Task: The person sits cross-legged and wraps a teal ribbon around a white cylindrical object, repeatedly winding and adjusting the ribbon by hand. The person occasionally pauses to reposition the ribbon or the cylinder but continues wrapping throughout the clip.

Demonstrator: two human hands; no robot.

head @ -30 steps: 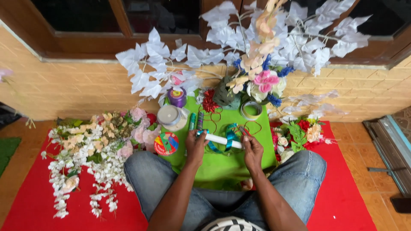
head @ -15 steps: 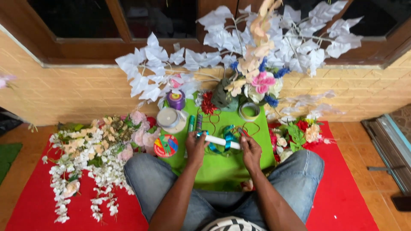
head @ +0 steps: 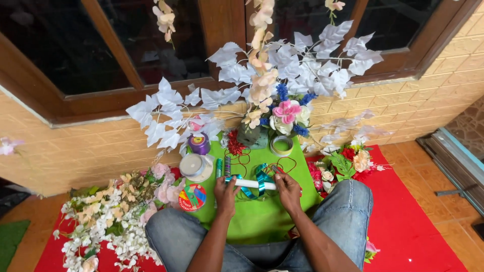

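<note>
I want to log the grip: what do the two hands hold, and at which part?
Both hands hold a white stick wrapped with teal ribbon: the left hand at its left end, the right hand at its right end.

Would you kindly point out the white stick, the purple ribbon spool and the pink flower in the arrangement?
white stick (head: 252,184): head view, its bare middle between the two hands.
purple ribbon spool (head: 199,144): head view, its top face.
pink flower (head: 286,111): head view, its petals' centre.

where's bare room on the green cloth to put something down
Bare green cloth lies below both hands, between the knees. Red cloth right of the jeans is bare too. Crowded: spools above the left hand, ribbon by the right hand, white flowers at left.
</note>
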